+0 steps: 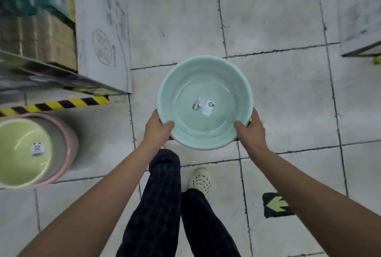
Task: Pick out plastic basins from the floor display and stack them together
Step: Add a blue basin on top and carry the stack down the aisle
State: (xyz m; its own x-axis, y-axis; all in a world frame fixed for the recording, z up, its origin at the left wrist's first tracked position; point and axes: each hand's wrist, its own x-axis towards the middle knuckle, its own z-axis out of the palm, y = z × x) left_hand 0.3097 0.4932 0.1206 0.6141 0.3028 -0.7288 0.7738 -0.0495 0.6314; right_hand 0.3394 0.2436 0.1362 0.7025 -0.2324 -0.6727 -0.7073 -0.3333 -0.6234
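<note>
Above the tiled floor (268,19) we hold a green basin (206,83) upright, left hand (157,127) and right hand (250,130) each gripping its near rim, thumbs inside. Stacked basins (31,149) sit left.

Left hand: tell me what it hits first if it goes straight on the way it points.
The basin: the left hand already grips its rim, thumb inside, so going on it would likely just push against the basin's wall.

No wording legible. Left-pointing arrow sticker (277,205) on floor (278,95), lower right; tiny-print label (204,105) inside mint basin (185,83); blurred stamp (101,47) on cardboard (90,9), upper left.
</note>
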